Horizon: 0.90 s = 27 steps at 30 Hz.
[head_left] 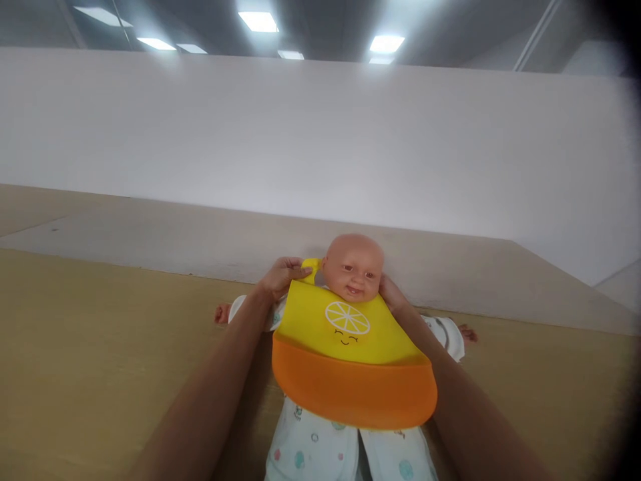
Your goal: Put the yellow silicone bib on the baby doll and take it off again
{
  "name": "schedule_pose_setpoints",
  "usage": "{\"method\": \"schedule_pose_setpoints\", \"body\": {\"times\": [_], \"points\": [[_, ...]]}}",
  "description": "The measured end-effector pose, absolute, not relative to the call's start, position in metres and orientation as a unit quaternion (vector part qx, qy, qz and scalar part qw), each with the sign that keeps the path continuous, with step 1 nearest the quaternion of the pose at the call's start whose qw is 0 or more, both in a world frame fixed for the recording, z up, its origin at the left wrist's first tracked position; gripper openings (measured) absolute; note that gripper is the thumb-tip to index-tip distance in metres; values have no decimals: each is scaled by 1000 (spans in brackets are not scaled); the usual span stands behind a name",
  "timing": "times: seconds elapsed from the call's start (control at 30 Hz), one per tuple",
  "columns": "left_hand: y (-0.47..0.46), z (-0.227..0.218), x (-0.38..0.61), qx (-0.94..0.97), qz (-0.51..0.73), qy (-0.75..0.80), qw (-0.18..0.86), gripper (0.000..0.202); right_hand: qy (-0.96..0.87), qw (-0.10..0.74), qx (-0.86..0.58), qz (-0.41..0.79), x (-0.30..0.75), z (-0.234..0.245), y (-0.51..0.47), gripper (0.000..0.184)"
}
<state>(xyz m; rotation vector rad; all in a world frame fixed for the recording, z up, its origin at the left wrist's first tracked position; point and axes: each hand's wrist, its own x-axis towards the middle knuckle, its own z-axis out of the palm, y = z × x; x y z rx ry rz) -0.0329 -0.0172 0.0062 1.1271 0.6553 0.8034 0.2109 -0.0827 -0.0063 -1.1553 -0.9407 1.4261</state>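
A bald baby doll (353,264) in white patterned clothes lies on its back with its arms spread out. Over its chest lies a yellow bib (320,314) with a lemon slice and smiling face, and an orange catch pocket (350,391) along its lower edge. My left hand (285,275) pinches the bib's yellow neck strap beside the doll's head. On the other side, my right hand (391,294) is at the doll's neck, its fingers hidden behind the head. Whether it holds the strap's other end cannot be seen.
The doll rests on a tan surface (100,347). Beyond its head runs a pale board (210,234), and behind that stands a white wall (300,140). Ceiling lights (258,22) show at the top.
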Motion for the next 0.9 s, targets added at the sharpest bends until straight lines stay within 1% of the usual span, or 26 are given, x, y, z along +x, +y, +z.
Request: {"method": "schedule_pose_setpoints", "body": {"times": [0.13,0.3,0.37,0.5,0.7,0.8,0.9], "points": [[-19,7,-30,498,376,294,724,26,-385,536,-503,559,210,-3,-84,18],[-20,6,-28,488,388,292,725,24,-350,508,-539,574,207,3,-86,9],[-20,6,-27,490,388,295,722,24,-356,504,-538,574,205,6,-87,8],[-21,8,-25,500,387,315,708,23,-397,530,-529,531,201,14,-91,12],[-22,5,-21,520,396,332,680,24,-392,530,-549,514,201,15,-92,9],[-17,0,-21,530,377,341,679,28,-408,533,-539,509,203,11,-90,10],[-14,-1,-22,533,332,320,709,31,-424,525,-540,502,203,10,-89,10]]}}
